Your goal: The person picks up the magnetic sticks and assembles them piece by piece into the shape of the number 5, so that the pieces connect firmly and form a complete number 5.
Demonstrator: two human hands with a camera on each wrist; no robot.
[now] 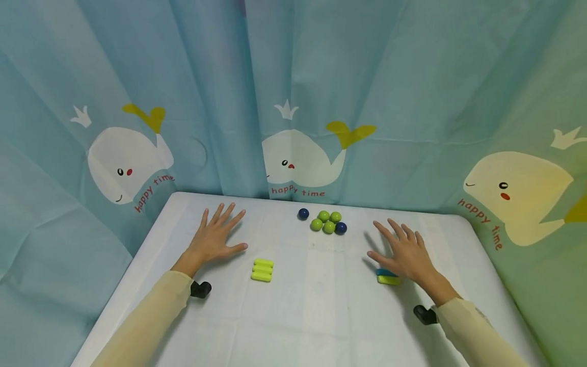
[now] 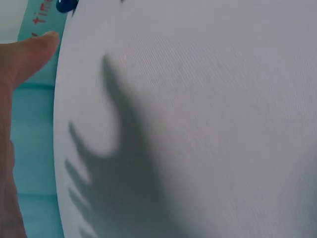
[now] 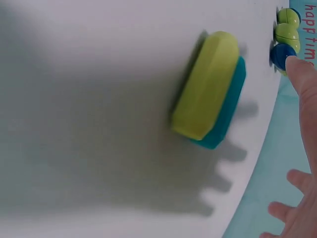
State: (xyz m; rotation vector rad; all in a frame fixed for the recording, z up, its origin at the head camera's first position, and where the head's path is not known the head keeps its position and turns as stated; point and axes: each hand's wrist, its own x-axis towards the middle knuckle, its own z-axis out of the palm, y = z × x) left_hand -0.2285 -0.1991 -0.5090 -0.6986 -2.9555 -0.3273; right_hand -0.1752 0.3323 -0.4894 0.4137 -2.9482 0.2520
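Fingers spread, my left hand [image 1: 214, 238] hovers over the left side of the table with nothing in its grasp. Nearest to it lies a row of three lime-green sticks [image 1: 262, 270], side by side. My right hand [image 1: 405, 255] is also spread, above the right side of the table, holding nothing. Below its palm lie a yellow-green block [image 3: 207, 87] and a blue block [image 3: 231, 106], long and touching each other; the hand partly covers them in the head view. Between the hands, farther back, several green balls [image 1: 329, 227] sit clustered with a dark blue ball [image 1: 341, 228].
Another dark blue ball [image 1: 303, 214] stands just left of the cluster. The white table [image 1: 302, 316] ends at a blue-green curtain [image 1: 412, 102] printed with whales. Black pieces [image 1: 201, 289] show beside both wrists.
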